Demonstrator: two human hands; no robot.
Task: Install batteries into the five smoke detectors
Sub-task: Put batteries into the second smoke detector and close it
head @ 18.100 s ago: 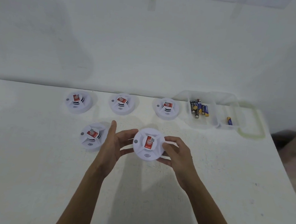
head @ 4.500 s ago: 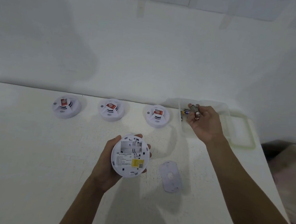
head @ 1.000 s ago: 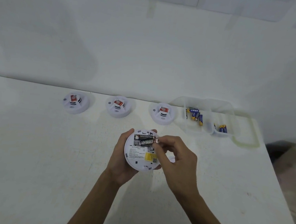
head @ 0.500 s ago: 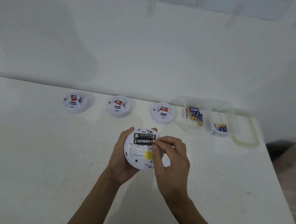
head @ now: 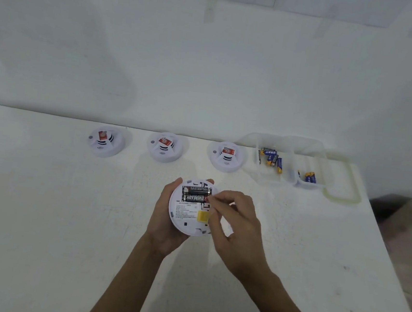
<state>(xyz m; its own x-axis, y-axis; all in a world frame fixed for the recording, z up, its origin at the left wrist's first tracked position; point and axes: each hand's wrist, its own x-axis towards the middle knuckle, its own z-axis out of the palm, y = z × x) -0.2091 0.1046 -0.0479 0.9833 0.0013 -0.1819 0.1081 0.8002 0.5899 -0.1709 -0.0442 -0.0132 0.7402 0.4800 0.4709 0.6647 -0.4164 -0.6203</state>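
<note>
Seated flat now — lower battery (head: 194, 198) in detector (head: 185, 220); left hand (head: 163, 223) grips detector, right hand (head: 236, 221) pinches battery's right end.

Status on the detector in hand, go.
Left hand grips upturned detector. Right hand pinches end of lower battery; upper battery seated above it. Nothing in the way.

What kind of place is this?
Likely a staged test bench: plain white table against a bare white wall, three round white plastic smoke detectors in a row, clear plastic box of batteries.
</note>
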